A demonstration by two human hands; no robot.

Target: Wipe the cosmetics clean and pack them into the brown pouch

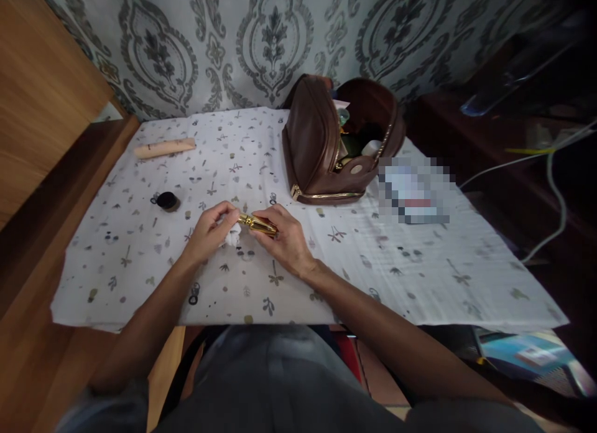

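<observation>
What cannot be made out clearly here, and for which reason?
Gold tube, head view: partly covered by the right hand.
White crumpled piece, head view: partly hidden by the left hand; material unclear.
Brown zippered bag, head view: its inside bottom is hidden by its own wall.
Item right of the bag, head view: masked by pixel blocks.
Tan roll, head view: markings too small to read.

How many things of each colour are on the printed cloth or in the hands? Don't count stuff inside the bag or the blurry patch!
Brown: 1, open leather-look bag
Gold: 1, shiny slim tube
Black: 1, small round lidded pot
Peach: 1, long cylinder
White: 1, crumpled soft wad
Total: 5
</observation>
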